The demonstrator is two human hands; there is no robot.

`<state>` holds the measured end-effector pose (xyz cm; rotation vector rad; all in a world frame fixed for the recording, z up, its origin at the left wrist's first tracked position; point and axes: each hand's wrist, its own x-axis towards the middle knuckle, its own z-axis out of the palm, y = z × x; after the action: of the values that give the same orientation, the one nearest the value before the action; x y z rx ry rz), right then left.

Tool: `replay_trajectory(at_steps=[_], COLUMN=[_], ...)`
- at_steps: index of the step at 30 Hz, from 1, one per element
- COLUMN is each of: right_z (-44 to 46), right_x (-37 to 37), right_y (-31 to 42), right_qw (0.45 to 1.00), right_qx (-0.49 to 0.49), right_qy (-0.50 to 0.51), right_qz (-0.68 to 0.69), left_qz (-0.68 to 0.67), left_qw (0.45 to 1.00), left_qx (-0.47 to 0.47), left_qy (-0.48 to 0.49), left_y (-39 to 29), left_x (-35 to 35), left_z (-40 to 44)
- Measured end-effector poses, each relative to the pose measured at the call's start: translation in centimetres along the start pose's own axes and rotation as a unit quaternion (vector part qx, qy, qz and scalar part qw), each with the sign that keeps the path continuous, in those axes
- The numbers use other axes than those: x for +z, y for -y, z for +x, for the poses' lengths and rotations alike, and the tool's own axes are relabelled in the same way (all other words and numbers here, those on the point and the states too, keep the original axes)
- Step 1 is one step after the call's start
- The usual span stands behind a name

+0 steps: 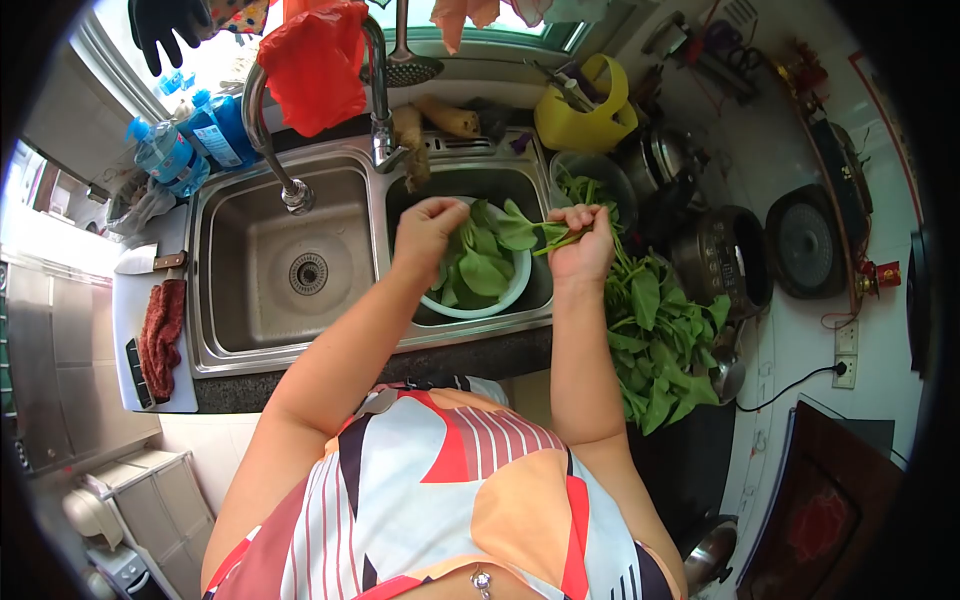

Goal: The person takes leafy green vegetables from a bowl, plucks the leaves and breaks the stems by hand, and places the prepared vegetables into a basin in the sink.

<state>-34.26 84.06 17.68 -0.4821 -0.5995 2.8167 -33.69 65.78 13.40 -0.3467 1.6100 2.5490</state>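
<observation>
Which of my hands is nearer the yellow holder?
Right: the right hand is below the yellow holder in view; the left hand is farther left, by the bowl.

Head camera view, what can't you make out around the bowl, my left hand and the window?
All in the head view:
Bowl: bottom hidden by leaves.
Left hand: fingertips' grip hidden by the hand itself.
Black glove: top cut off by the upper edge.
Dark blue bottle: label print too small.
</observation>
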Motion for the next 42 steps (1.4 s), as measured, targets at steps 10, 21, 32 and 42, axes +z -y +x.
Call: replay_trajectory(at_steps=[10,21,32,42], right_z=[5.2,-0.6,2.1,-7.1], right_x=[-9.2,-4.3,-5.7,3.7], right_y=[-6.6,9.1,10.4,3.3], right_qw=[0.843,0.573,0.219,0.254], right_qx=[0.050,-0.275,-0.220,-0.486], right_qy=[0.025,0.027,-0.081,0.265], right_qz=[-0.535,-0.772,-0.947,-0.793], left_qz=[0.265,0.203,0.234,0.058], left_qw=[0.957,0.957,0.957,0.979], left_qx=[-0.114,-0.207,-0.117,-0.037], left_qy=[-0.033,-0.021,0.124,0.190], left_y=[7.4,4.4,2.2,-5.1], left_x=[-4.7,-10.9,-6.1,3.6], left_z=[6.2,1.6,-0.7,-3.6])
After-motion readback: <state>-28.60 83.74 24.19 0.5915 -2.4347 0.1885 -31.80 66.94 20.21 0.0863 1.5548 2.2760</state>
